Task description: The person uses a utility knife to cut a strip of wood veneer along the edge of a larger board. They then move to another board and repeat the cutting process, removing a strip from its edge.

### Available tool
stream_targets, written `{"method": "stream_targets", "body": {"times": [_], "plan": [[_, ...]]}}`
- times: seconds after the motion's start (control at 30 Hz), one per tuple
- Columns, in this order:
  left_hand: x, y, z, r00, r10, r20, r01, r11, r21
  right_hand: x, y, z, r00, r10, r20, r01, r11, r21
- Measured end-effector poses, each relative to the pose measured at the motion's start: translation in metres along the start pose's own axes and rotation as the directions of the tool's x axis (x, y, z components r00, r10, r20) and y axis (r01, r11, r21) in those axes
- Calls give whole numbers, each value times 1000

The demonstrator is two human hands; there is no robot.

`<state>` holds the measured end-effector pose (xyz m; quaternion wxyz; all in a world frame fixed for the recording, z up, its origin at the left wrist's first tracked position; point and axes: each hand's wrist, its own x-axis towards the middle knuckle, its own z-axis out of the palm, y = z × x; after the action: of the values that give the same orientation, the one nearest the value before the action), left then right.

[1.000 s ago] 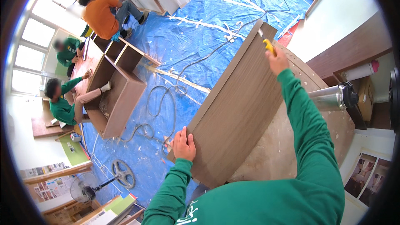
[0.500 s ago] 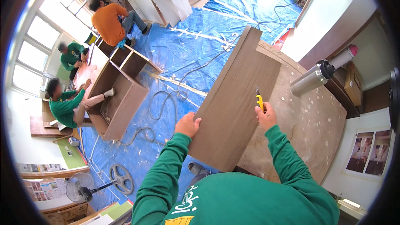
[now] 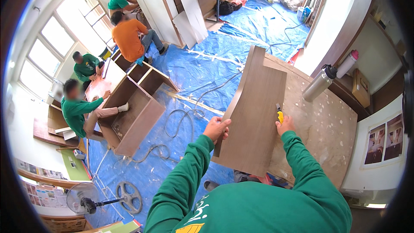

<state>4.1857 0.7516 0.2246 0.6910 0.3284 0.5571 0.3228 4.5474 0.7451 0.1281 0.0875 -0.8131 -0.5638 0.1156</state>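
Note:
A long brown wood-grain sheet lies across the work table in front of me. Its left edge bends upward, and my left hand is closed on that edge with the thumb on top. My right hand holds a yellow utility knife by its handle, over the right side of the sheet. The knife's blade end points away from me. Whether the blade touches the sheet cannot be made out.
The spotted work table carries a steel bottle at its right. Blue sheeting with a looping cable covers the floor. Several people sit around a wooden cabinet at left; a fan stands lower left.
My left hand has moved right and up, and the sheet's left edge now curls upward in its grip. My right hand and the knife have shifted a little right. The whole view has shifted too.

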Motion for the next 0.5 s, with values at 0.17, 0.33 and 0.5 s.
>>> {"method": "stream_targets", "body": {"times": [0.17, 0.33, 0.5], "plan": [[15, 3, -3, 972, 220, -84, -170, 905, 391, -43, -70, -35, 951, -293, 101, 305, 944, -129], [16, 34, -31, 970, 193, -150, -184, 980, 74, -63, -97, -16, 885, -236, 400, 326, 929, -174], [26, 53, -82, 982, 117, -151, -135, 984, -116, -63, -109, -15, 879, -212, 426, 315, 931, -185]]}}
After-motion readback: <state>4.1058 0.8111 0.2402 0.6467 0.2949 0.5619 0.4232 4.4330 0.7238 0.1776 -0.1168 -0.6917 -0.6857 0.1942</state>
